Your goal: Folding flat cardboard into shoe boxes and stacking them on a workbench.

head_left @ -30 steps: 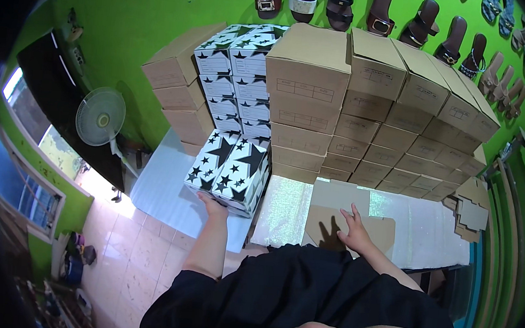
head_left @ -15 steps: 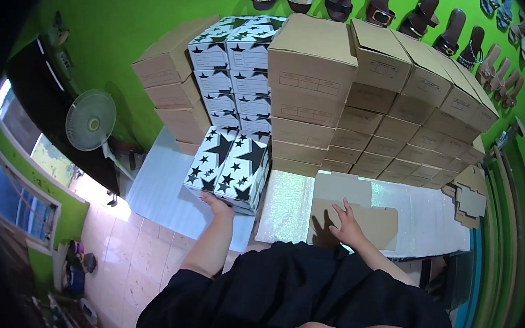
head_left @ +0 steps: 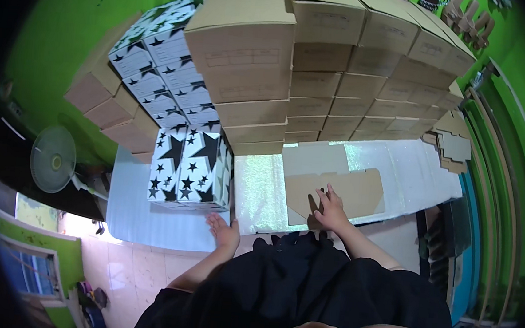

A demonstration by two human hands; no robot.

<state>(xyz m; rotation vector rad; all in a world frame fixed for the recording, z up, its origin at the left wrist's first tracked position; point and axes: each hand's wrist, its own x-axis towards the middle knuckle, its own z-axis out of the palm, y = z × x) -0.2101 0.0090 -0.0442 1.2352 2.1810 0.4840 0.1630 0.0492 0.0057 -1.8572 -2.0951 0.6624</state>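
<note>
A flat, unfolded brown cardboard box blank [head_left: 359, 193] lies on the white-covered table in front of me. My right hand [head_left: 332, 213] is over its near part, fingers spread, holding nothing; I cannot tell whether the fingertips touch it. Two white boxes with black stars [head_left: 201, 165] stand side by side at the table's left part. Just in front of their near right corner is my left hand [head_left: 225, 230], its fingers apart and nothing in it, separate from the boxes.
Brown cardboard boxes [head_left: 246, 58] are stacked high along the table's back, beside stacked star-patterned boxes [head_left: 154, 57]. More flat cardboard pieces [head_left: 452, 148] lie at the right end. A fan [head_left: 53, 158] stands at the left. Sandals [head_left: 471, 20] hang on the green wall.
My left hand has come off the front of the star-patterned boxes and moved right. My right hand stays over the cardboard blank. The whole view has swung to the right.
</note>
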